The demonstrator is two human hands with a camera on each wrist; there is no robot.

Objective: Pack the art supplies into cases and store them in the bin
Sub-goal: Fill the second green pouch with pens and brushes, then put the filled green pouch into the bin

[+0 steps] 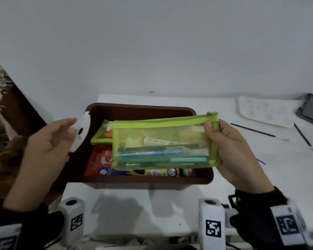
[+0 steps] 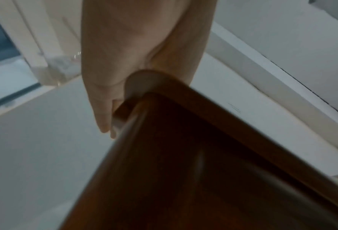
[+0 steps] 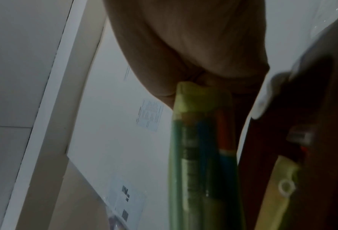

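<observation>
right hand (image 1: 231, 150) pinching pouch (image 1: 163, 143), left hand (image 1: 49, 141) loose

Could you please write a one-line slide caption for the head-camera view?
Right hand holds a zipped green mesh pouch of pens over the brown bin, left hand open beside it.

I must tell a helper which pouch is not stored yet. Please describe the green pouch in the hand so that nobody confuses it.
Find the dark brown plastic bin on the white table. Above it the right hand pinches the right end of a lime-green mesh zip pouch filled with pens. A second green pouch lies inside the bin; this one is held up.
</observation>
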